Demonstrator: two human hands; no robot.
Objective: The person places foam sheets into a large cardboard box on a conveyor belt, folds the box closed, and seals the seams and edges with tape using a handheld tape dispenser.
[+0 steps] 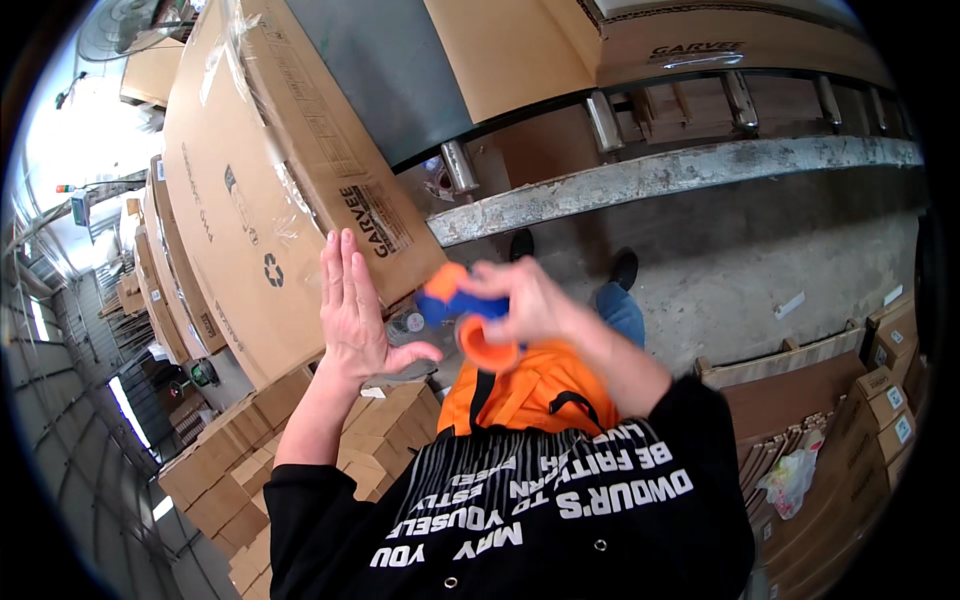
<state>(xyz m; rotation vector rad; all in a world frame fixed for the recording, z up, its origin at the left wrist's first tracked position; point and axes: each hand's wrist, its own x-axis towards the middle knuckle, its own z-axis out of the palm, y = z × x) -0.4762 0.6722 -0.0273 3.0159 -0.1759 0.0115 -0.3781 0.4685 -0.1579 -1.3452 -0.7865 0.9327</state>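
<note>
A large brown cardboard carton (235,210) stands at the left, with shiny clear tape running along its edge. My left hand (352,325) is open in front of its near corner, fingers straight and together, thumb stuck out to the right. Whether the palm touches the cardboard I cannot tell. My right hand (528,302) is closed around a blue and orange tape dispenser (436,309), slightly blurred, just right of that corner. An orange ring shows at its lower side. Behind the dispenser hangs an orange cloth (545,390) with black straps at my waist.
A roller conveyor with a worn metal rail (680,178) crosses the far side, carrying another carton (740,45). Smaller boxes (375,440) are stacked at the lower left. To the right lie flat cardboard sheets, labelled boxes (885,400) and a plastic bag (792,482).
</note>
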